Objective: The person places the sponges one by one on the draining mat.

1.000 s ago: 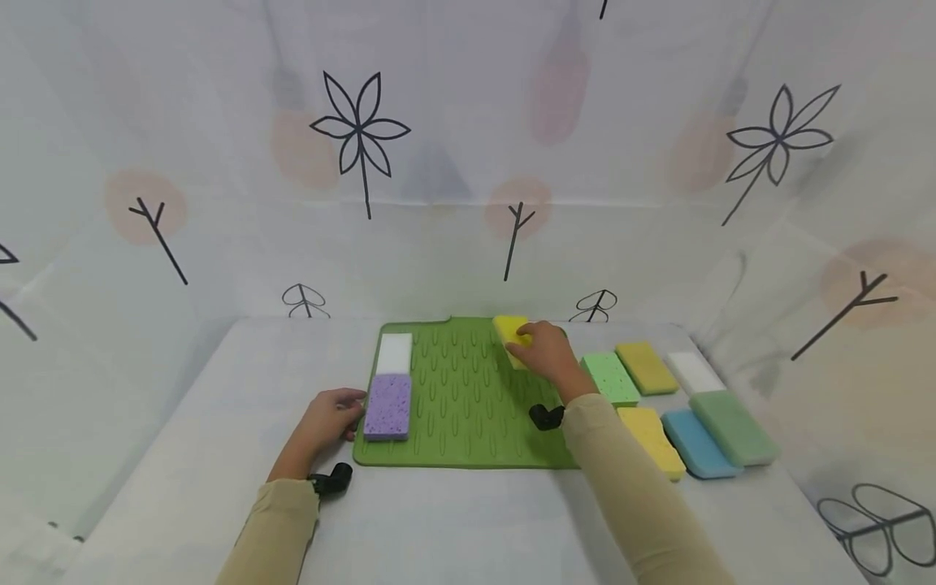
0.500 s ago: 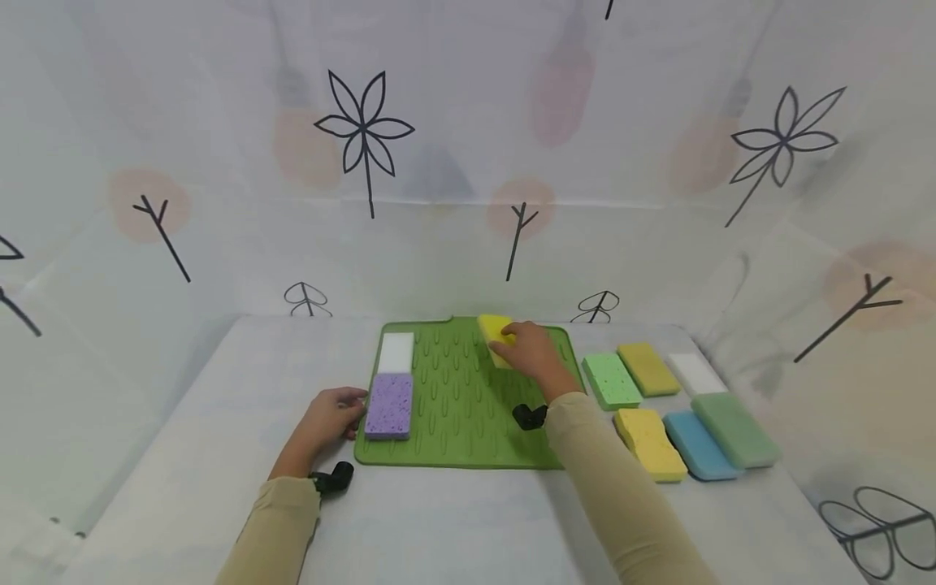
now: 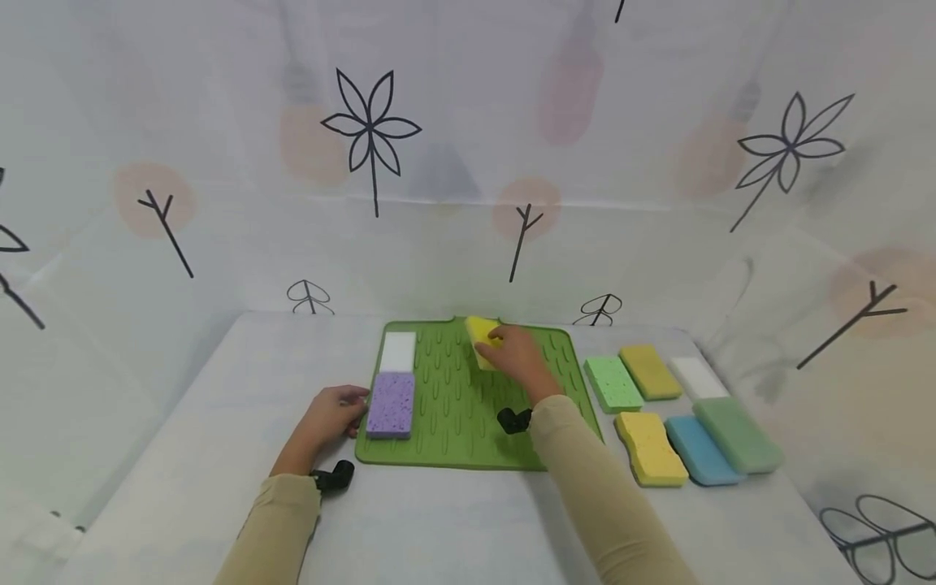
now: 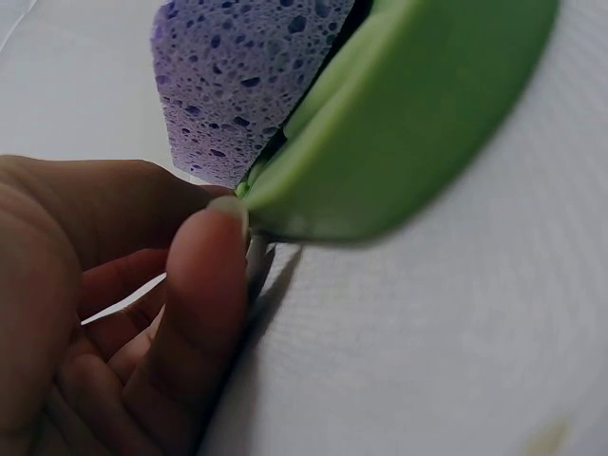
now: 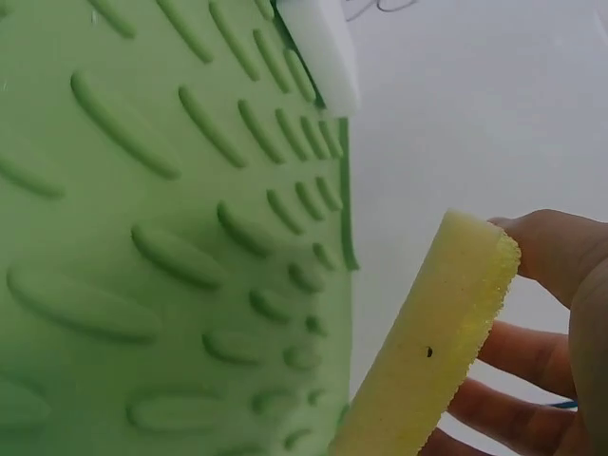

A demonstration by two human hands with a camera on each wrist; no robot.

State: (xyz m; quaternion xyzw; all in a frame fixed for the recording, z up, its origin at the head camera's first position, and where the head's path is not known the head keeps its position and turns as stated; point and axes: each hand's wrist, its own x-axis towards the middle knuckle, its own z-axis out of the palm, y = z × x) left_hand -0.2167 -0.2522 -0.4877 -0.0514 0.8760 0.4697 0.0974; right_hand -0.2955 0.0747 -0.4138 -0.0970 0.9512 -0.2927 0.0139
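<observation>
Head view shows me a person gripping a tilted yellow sponge (image 3: 480,335) between thumb and fingers of the right hand (image 3: 515,355), over the far part of a ribbed green mat (image 3: 453,422); I cannot tell whether its lower edge touches the mat. At the mat's left edge, the left hand (image 3: 332,414) pinches the rim between thumb and forefinger, as the left wrist camera shows. Just beside those fingers, along the mat's left side, a purple sponge (image 3: 391,405) lies on it, end to end with a white sponge (image 3: 398,352) toward the mat's far left corner. Off the mat's right side lie a light green sponge (image 3: 613,384), a mustard sponge (image 3: 649,372), a white pad (image 3: 698,378), a notched yellow sponge (image 3: 651,451), a blue sponge (image 3: 702,451) and a darker green sponge (image 3: 737,435).
</observation>
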